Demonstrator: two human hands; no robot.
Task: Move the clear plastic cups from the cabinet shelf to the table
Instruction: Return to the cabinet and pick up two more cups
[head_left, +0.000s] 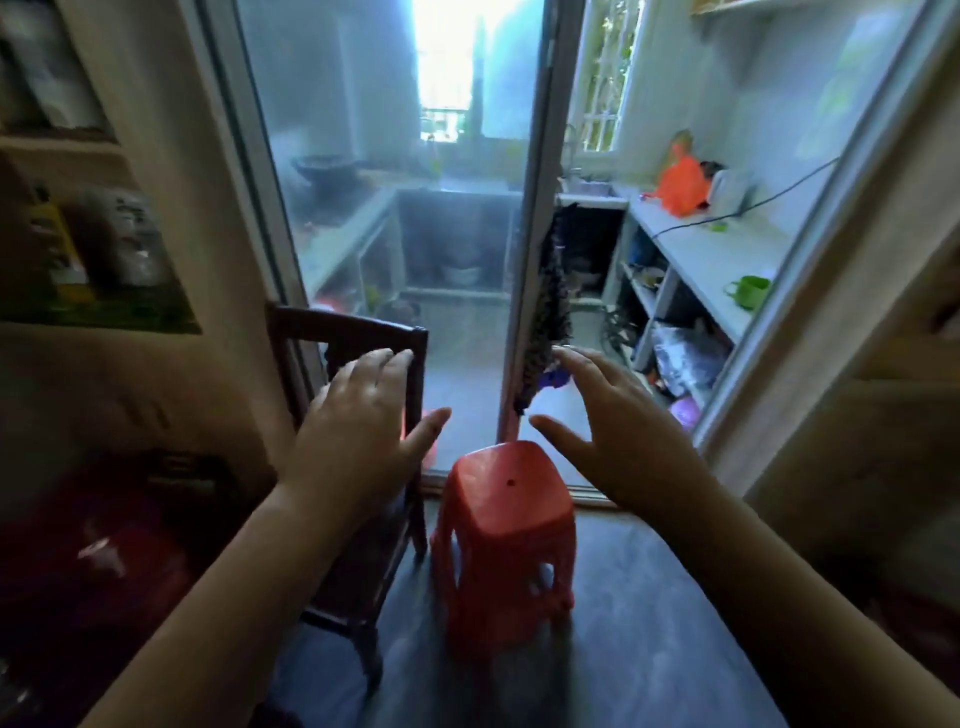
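No clear plastic cups can be made out with any certainty; the likeliest place is the blurred cabinet shelf (98, 249) at nine o'clock, where pale, dim shapes stand, too smeared to name. No table is in view.

Both hands are held out empty, fingers spread and slack, gripping nothing: the left hand (358, 426) at about ten o'clock of the red plastic stool (506, 525), the right hand (613, 431) at about two o'clock of it.

The risks, as I judge them: the stool stands directly ahead, with the dark wooden chair (358, 467) just beside it at nine o'clock, so a step forward could trip on either. Light, slick cups could also slip or topple once lifted.

The glass door (374, 171) hazes the kitchen beyond it.
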